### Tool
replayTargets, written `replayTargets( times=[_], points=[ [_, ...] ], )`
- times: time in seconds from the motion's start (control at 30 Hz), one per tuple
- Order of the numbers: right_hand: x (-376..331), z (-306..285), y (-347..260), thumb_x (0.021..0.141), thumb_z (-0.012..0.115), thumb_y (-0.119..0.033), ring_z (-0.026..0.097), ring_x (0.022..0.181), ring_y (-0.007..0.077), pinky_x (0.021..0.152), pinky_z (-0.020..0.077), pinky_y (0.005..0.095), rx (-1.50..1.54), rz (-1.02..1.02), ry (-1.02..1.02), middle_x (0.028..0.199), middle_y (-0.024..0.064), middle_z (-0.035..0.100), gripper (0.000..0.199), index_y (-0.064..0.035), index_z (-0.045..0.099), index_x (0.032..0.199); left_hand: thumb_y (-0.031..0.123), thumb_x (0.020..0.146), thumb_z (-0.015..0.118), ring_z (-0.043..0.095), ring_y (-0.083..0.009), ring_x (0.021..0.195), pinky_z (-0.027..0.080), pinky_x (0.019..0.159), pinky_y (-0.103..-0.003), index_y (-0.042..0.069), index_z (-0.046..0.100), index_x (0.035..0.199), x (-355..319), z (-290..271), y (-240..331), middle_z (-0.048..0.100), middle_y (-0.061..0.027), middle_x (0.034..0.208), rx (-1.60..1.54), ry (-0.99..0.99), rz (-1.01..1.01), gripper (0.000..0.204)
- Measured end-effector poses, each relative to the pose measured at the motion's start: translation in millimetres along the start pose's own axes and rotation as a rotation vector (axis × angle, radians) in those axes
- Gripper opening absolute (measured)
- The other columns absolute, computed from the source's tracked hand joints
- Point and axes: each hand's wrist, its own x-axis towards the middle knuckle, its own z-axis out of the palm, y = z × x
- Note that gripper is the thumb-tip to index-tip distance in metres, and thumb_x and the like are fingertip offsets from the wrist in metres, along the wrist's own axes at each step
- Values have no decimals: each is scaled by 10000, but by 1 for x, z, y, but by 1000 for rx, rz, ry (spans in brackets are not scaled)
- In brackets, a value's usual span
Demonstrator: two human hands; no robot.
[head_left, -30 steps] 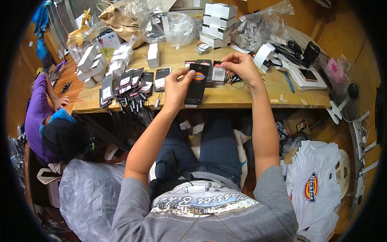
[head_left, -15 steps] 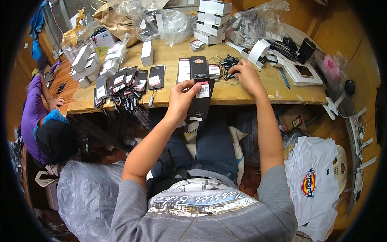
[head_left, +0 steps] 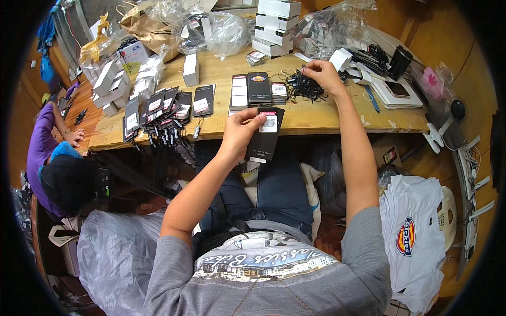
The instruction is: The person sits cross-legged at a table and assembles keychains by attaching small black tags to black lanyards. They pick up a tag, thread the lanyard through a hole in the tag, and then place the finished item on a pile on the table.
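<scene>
**Black tag in L hand, strings far right**

Black card tag (head_left: 265,134) is pinched at its upper left corner by L hand (head_left: 238,132), hanging just off the table's (head_left: 316,118) near edge, long axis running near-far with a slight tilt. Strings (head_left: 303,87) lie up and right of it on the wood. R hand (head_left: 322,73) is nearer them, fingertips closed on a strand. Tag stack (head_left: 259,87) sits between.

A black card tag (head_left: 265,134) with a white sticker near its top is held upright, slightly tilted, in the left hand (head_left: 240,134) just off the table's (head_left: 327,118) front edge. The right hand (head_left: 322,75) pinches a tangle of black strings (head_left: 301,87) lying mid-table toward its back.
</scene>
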Motion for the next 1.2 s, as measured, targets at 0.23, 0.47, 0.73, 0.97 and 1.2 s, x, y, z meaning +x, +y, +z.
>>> replayTargets(
  times=[0.23,0.47,0.73,0.97,1.2],
  points=[
    [9,-17,-27,806,458,-76,539,620,89,532,437,173,246,102,-66,778,91,594,217,10,479,1004,54,730,582,528,-69,642,425,550,-178,-22,572,835,-2,0,-2,582,-53,744,-56,-15,-49,131],
    [6,-35,-44,835,408,-80,566,732,144,610,443,208,472,102,-134,890,148,571,274,-30,376,1103,62,735,579,528,-74,628,431,556,-182,-16,566,849,-6,2,3,578,-51,744,-32,-46,-69,139],
    [-3,-40,-58,818,460,-111,544,714,151,643,458,227,738,-85,-224,904,146,542,403,-58,297,1182,86,737,584,517,-58,615,413,523,-172,-10,567,827,-7,4,2,568,-35,727,-22,-50,-51,132],
    [1,-43,-63,779,531,-139,525,657,122,606,444,209,549,-2,-259,889,127,548,464,-63,302,1175,86,741,579,536,-85,629,450,547,-213,-28,562,860,-8,2,0,568,-60,749,40,-84,-59,166],
    [13,-49,-63,775,532,-91,492,518,110,514,434,216,301,-11,-49,770,118,571,253,-25,374,961,80,745,574,533,-85,646,443,550,-212,-30,554,863,-9,4,-1,562,-52,727,-74,-98,-117,162]
  ],
)
